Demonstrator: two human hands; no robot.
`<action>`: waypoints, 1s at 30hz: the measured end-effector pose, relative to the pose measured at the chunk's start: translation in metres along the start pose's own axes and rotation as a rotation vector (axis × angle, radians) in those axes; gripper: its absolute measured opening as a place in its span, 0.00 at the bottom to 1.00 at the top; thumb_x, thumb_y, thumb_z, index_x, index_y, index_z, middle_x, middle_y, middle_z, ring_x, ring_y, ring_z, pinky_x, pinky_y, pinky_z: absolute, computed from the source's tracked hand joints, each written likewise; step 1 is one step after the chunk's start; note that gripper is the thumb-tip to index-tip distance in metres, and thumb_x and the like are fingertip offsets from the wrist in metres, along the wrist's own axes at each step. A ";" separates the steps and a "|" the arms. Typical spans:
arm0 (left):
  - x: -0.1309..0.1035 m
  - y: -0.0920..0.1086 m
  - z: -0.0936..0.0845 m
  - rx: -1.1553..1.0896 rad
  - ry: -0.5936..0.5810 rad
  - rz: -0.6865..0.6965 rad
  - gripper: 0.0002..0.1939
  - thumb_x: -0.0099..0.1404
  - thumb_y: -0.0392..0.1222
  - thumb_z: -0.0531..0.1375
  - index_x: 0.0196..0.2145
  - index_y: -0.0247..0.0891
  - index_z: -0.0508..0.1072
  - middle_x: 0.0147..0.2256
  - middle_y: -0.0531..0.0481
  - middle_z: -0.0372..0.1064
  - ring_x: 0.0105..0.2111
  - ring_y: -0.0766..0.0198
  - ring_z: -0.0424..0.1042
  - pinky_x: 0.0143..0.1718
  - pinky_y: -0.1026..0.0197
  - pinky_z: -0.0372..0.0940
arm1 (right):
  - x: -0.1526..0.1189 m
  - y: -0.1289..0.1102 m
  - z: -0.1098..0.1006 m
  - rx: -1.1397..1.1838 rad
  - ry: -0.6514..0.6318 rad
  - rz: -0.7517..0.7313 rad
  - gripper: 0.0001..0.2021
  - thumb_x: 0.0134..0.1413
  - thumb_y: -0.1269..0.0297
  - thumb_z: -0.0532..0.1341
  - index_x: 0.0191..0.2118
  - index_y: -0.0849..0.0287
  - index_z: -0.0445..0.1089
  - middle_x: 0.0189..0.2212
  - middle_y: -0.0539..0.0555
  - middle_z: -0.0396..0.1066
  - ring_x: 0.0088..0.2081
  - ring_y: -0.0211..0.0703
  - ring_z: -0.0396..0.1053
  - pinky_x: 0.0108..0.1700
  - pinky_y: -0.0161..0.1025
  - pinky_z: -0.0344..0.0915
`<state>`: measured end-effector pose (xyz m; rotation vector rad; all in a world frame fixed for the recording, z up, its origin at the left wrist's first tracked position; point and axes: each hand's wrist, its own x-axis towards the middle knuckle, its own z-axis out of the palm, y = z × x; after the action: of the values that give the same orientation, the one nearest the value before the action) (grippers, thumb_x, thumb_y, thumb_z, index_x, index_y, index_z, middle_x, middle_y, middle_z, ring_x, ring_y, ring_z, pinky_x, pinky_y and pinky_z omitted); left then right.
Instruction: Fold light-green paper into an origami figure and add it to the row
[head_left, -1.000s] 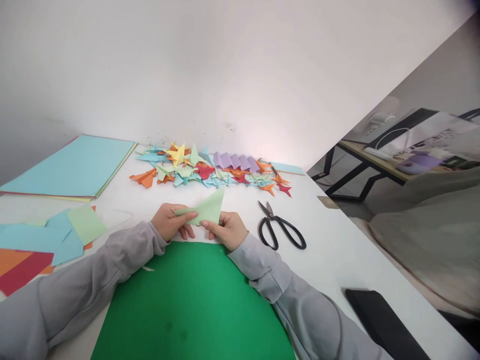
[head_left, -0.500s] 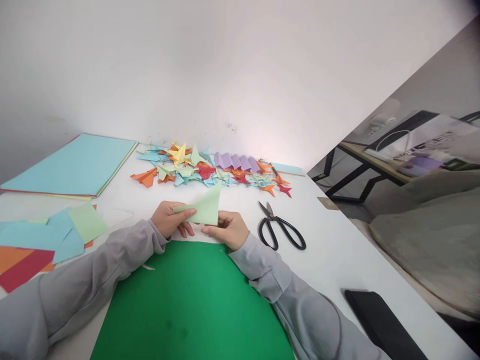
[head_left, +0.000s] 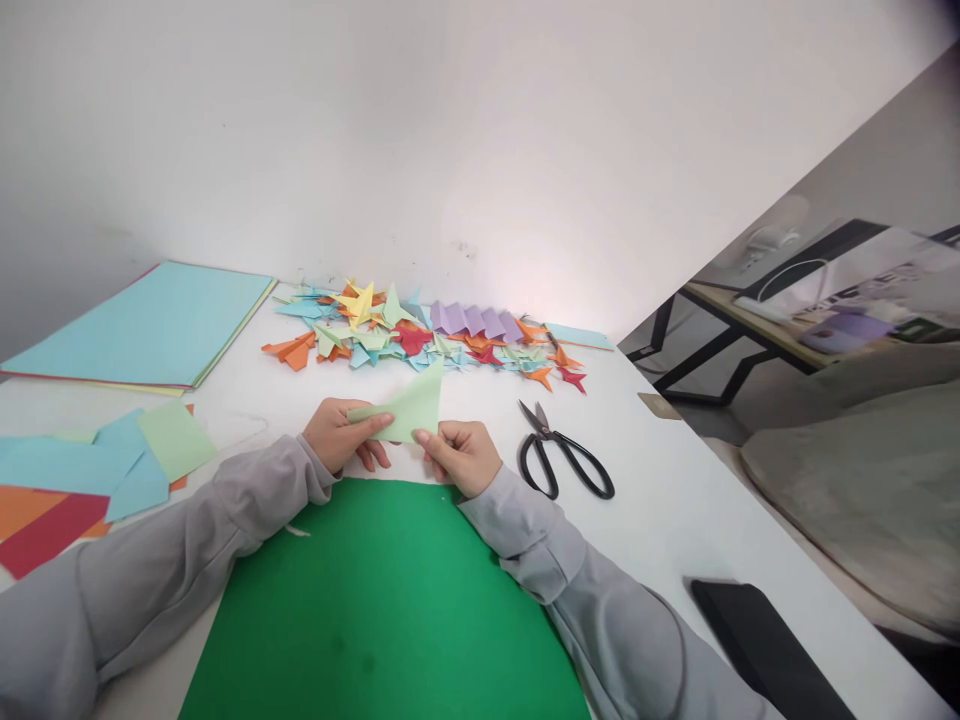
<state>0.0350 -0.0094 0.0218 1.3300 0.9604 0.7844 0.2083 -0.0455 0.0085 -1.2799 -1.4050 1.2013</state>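
A pale green sheet of paper (head_left: 415, 408), folded to a triangular shape, is held up between my two hands. My left hand (head_left: 341, 435) is closed on its left end, the thumb lying on the front and fingers behind. At the lower right corner, my right hand (head_left: 463, 455) pinches the paper between thumb and fingers. Below both hands lies a green sheet (head_left: 397, 600) on the white table (head_left: 637, 530). Scissors (head_left: 559, 450) with black handles rest to the right of my right hand, blades pointing away.
Folded paper pieces (head_left: 412, 340) in many colours pile along the wall, with a purple pleated strip (head_left: 476, 322) among them. Large blue sheets (head_left: 150, 325) lie back left, cut paper pieces (head_left: 97, 465) nearer. A black flat object (head_left: 757, 640) lies front right.
My right thumb has risen onto the lower right corner of the pale green paper, pinching it. The left hand keeps its hold nearly unmoved.
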 end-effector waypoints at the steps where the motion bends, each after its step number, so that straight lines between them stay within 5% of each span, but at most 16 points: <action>1: 0.000 0.000 0.000 -0.004 -0.002 0.001 0.15 0.52 0.48 0.61 0.23 0.31 0.68 0.13 0.51 0.67 0.13 0.66 0.67 0.13 0.67 0.64 | 0.000 0.000 0.000 -0.004 -0.002 0.005 0.21 0.40 0.47 0.61 0.14 0.60 0.62 0.06 0.44 0.57 0.09 0.28 0.50 0.13 0.30 0.47; 9: -0.002 0.001 -0.001 0.001 0.001 0.007 0.14 0.52 0.48 0.61 0.24 0.31 0.69 0.13 0.51 0.68 0.13 0.66 0.68 0.13 0.68 0.64 | 0.003 0.000 -0.003 0.020 -0.057 -0.025 0.25 0.44 0.43 0.56 0.15 0.63 0.66 0.11 0.50 0.63 0.14 0.30 0.57 0.19 0.30 0.53; 16: 0.001 -0.003 0.000 0.032 -0.005 0.019 0.15 0.52 0.48 0.61 0.23 0.31 0.69 0.13 0.51 0.67 0.14 0.65 0.68 0.13 0.67 0.64 | 0.001 0.000 -0.001 -0.009 -0.052 0.004 0.19 0.39 0.49 0.62 0.17 0.63 0.67 0.08 0.46 0.61 0.12 0.28 0.52 0.16 0.30 0.49; 22: -0.001 -0.001 0.002 0.086 -0.043 0.038 0.14 0.52 0.47 0.60 0.23 0.31 0.70 0.14 0.51 0.68 0.14 0.67 0.68 0.14 0.68 0.63 | 0.004 -0.001 0.001 0.056 -0.080 -0.070 0.14 0.32 0.55 0.67 0.21 0.63 0.70 0.17 0.50 0.69 0.19 0.34 0.63 0.23 0.32 0.58; 30: -0.004 -0.001 0.002 0.180 -0.047 0.090 0.09 0.44 0.39 0.65 0.24 0.31 0.72 0.17 0.52 0.70 0.16 0.69 0.67 0.16 0.69 0.64 | 0.003 -0.001 0.000 0.002 -0.079 -0.043 0.16 0.36 0.54 0.66 0.16 0.63 0.69 0.12 0.49 0.66 0.14 0.30 0.59 0.18 0.30 0.55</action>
<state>0.0354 -0.0139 0.0216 1.5504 0.9565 0.7442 0.2080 -0.0428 0.0092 -1.2067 -1.4803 1.2352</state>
